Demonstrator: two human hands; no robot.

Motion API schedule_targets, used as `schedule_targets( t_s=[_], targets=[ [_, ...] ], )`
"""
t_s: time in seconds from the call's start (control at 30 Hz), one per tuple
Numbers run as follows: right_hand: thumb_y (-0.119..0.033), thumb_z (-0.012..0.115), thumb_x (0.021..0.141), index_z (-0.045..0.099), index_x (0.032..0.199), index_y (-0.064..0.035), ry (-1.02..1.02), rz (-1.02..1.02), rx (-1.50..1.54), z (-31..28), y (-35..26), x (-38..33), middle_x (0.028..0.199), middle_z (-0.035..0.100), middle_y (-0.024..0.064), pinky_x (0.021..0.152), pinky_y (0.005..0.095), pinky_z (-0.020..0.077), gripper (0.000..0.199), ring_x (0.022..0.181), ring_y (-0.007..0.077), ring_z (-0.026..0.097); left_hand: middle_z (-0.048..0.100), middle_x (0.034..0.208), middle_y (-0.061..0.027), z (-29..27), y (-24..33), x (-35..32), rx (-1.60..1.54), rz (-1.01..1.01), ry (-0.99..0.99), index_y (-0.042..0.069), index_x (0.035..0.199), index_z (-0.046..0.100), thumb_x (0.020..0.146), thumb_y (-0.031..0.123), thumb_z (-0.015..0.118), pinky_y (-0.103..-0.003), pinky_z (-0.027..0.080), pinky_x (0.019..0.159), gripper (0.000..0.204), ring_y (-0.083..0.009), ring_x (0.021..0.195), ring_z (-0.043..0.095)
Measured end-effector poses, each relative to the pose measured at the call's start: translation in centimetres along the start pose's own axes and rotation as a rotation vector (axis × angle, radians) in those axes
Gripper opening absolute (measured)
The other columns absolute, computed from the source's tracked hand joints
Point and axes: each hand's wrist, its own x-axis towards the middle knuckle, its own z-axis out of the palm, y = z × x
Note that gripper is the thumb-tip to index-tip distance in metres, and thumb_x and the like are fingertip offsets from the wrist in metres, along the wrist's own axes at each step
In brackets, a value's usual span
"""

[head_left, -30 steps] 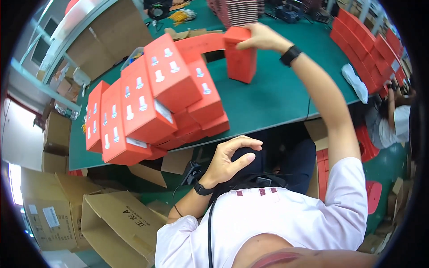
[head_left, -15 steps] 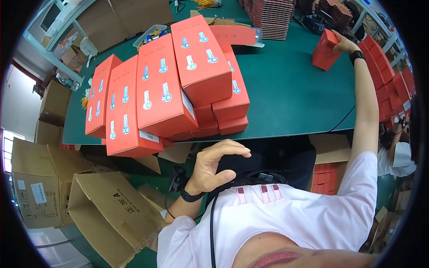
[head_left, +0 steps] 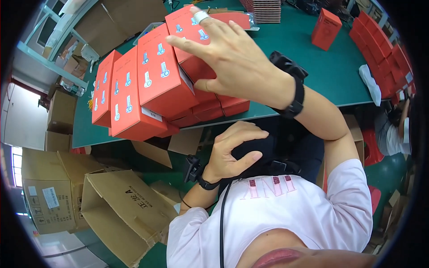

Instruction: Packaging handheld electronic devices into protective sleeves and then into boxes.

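Several long red cartons (head_left: 161, 73) with blue-and-white printed pictures are stacked on the left of the table. Over the topmost red carton (head_left: 181, 18) reaches my right hand (head_left: 237, 58), its fingers spread and holding nothing; whether the fingertips touch the cardboard I cannot tell. A ring and a black wristband are on it. Low in front of the table edge, my left hand (head_left: 232, 152) hovers with curved fingers and the thumb apart, empty. A single red box (head_left: 326, 29) stands upright at the far right of the table, out of reach of both hands.
Red trays or open boxes (head_left: 380, 49) line the table's right edge, beside a white crumpled item (head_left: 370, 85). Stacked thin boards (head_left: 267, 11) stand at the back. Opened brown cardboard boxes (head_left: 129, 201) sit on the floor at left. A person (head_left: 393, 127) is partly visible at right.
My right hand has let go of the red box at the far right and swung left over the carton stack. My left hand has shifted slightly, and the view has turned a little.
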Motion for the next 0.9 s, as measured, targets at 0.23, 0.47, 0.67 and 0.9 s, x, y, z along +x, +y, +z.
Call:
schedule_targets(
  t_s=[0.23,0.47,0.67,0.9],
  targets=[
    [-0.043,0.086,0.068,0.066,0.124,-0.0171,0.029,0.188,-0.156,0.5,-2.3,-0.5,0.13,0.054,0.0248,0.085,0.0507,0.0541,0.064,0.11,0.0383,0.062,0.072,0.102,-0.0189,-1.6,0.4,-3.2,0.006,-0.009,0.114,-0.006,0.11,0.069,0.085,0.014,0.072,-0.042,0.05,0.095,0.032,-0.0308,0.1,0.067],
    [-0.038,0.076,0.075,0.07,0.108,-0.006,0.443,0.388,0.044,2.0,0.5,-2.2,0.114,0.063,0.016,0.076,0.0396,0.0591,0.047,0.096,0.0301,0.068,0.071,0.102,-0.0181,-0.9,0.9,-3.1,-0.121,0.134,0.138,-0.008,0.12,0.065,0.084,0.014,0.073,-0.042,0.048,0.1,0.043,-0.0287,0.1,0.067],
    [-0.038,0.071,0.085,0.074,0.104,-0.0093,0.422,0.807,0.553,-5.9,10.5,-11.5,0.104,0.07,0.0083,0.078,0.0365,0.0578,0.034,0.091,0.022,0.069,0.059,0.127,-0.0236,3.8,1.5,3.0,0.043,0.239,-0.1,-0.008,0.153,0.025,0.074,0.032,0.089,-0.043,0.041,0.108,0.109,-0.0321,0.121,0.058],
    [-0.038,0.064,0.095,0.072,0.115,-0.0086,-0.085,1.101,0.529,-9.6,17.0,-27.0,0.11,0.07,0.0094,0.09,0.0377,0.0519,0.037,0.107,0.0219,0.063,0.028,0.158,-0.0285,13.1,-5.2,14.9,0.92,0.242,-0.326,-0.004,0.157,0.019,0.064,0.043,0.09,-0.059,0.017,0.12,0.126,-0.046,0.148,0.024]
  ],
)
